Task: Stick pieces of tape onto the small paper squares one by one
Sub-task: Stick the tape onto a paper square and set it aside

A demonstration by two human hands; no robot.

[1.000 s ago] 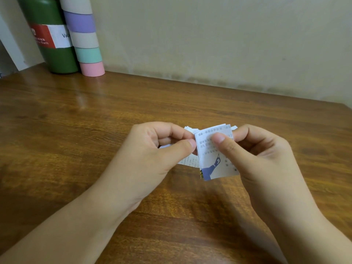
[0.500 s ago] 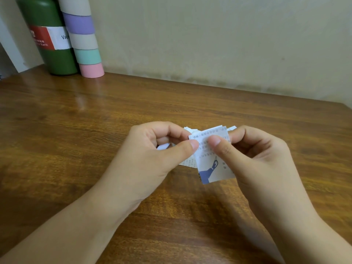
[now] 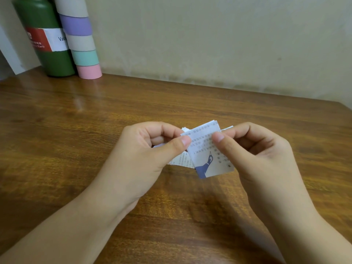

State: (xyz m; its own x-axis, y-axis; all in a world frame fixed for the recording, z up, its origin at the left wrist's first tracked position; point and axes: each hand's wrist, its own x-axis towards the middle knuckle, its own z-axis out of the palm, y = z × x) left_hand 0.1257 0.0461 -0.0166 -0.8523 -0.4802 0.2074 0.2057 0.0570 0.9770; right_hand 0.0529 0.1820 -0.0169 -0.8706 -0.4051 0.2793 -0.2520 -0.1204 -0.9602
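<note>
A small stack of printed paper squares, white with text and a blue figure, hangs a little above the wooden table at the centre. My left hand pinches its upper left corner between thumb and curled fingers. My right hand pinches the upper right part, thumb on the front. More printed paper pieces lie on the table behind my left thumb, partly hidden. A column of stacked tape rolls, grey, purple, teal and pink, stands at the back left.
A green bottle with a red and white label stands beside the tape rolls against the wall. A white board edge leans at the far left. The table's right corner shows at the right edge.
The paper stack has tilted slightly, its top now leaning right. My right thumb has slid up toward the top edge. Both hands stay in place.
</note>
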